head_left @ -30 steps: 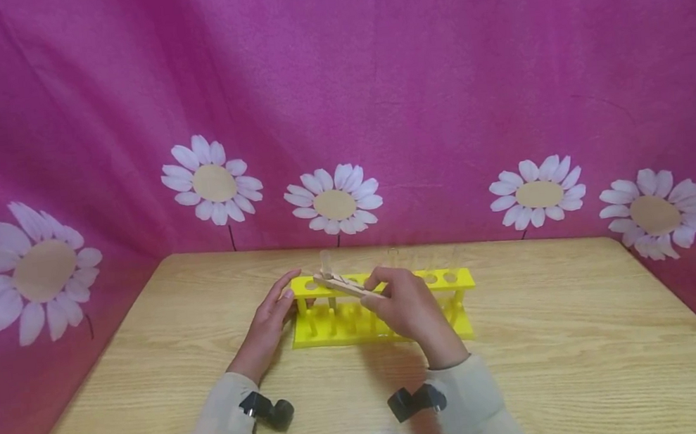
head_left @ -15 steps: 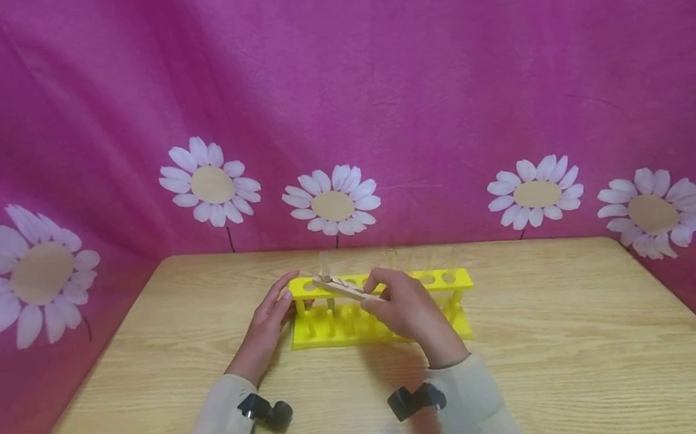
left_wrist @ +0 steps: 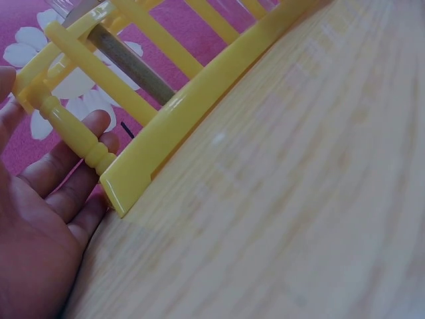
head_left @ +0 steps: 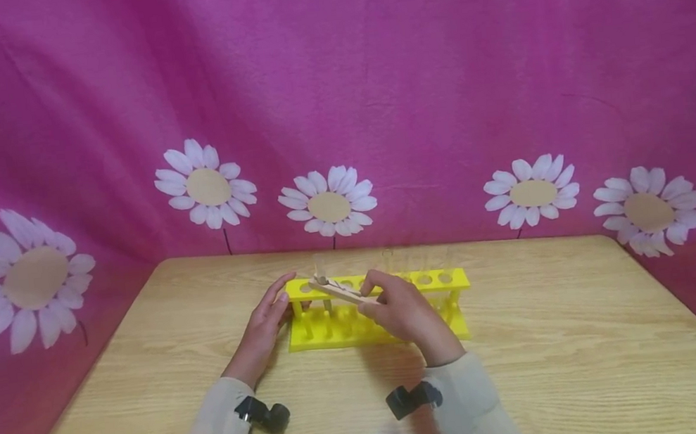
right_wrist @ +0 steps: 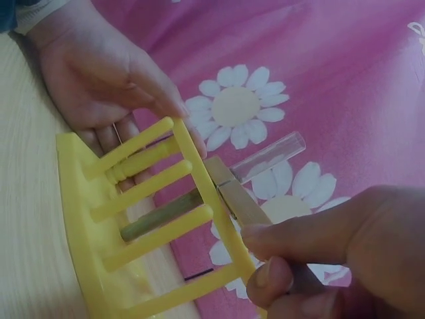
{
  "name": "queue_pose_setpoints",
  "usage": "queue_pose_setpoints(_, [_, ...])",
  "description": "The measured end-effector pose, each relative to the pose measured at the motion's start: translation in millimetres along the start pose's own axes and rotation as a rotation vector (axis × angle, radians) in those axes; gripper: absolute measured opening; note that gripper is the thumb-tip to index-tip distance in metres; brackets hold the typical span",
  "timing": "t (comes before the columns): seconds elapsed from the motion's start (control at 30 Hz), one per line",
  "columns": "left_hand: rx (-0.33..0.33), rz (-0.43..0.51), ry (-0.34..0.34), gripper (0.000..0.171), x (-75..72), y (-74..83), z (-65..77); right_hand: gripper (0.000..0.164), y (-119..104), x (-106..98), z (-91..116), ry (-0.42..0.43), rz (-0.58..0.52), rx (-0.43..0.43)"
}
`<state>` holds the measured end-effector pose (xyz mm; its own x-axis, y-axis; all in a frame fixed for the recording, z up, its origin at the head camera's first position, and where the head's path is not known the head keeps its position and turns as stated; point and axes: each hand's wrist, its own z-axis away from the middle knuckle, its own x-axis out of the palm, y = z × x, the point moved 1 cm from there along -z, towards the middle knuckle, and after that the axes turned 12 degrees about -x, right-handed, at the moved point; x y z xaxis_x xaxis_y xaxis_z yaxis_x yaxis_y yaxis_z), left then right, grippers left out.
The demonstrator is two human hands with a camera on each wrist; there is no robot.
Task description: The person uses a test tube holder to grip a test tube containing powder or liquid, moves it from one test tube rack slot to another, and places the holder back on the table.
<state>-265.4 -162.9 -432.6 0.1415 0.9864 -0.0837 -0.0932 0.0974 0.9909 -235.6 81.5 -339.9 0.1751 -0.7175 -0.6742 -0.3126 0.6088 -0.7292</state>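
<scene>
The rack looks glossy plastic, the tube smooth and glassy, the clamp matt wood, the backdrop cloth.

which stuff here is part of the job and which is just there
Seemingly in use:
wooden clamp, in the right grip
yellow rack, at the left grip
dark-bottomed tube, at the clamp's tip

Seemingly just around:
clear tubes, further right in the rack
daisy-print cloth
wood-grain table

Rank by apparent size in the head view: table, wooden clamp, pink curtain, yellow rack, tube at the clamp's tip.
1. Pink curtain
2. Table
3. Yellow rack
Unranked: wooden clamp and tube; both are partly hidden, so their order is unsure.
</scene>
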Motion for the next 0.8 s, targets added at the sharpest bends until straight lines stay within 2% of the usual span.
queue_pose_setpoints(0.4, [0.007, -0.003, -0.003, 0.043, 0.0, 0.0, 0.2, 0.014, 2.2, -0.6, -0.2, -0.027, 0.016, 0.004])
queue_pose_setpoints(0.8, [-0.026, -0.012, -0.02, 0.041, -1.3, 2.6, 2.5, 0.017, 1.0, -0.1, 0.4, -0.035, 0.087, 0.05])
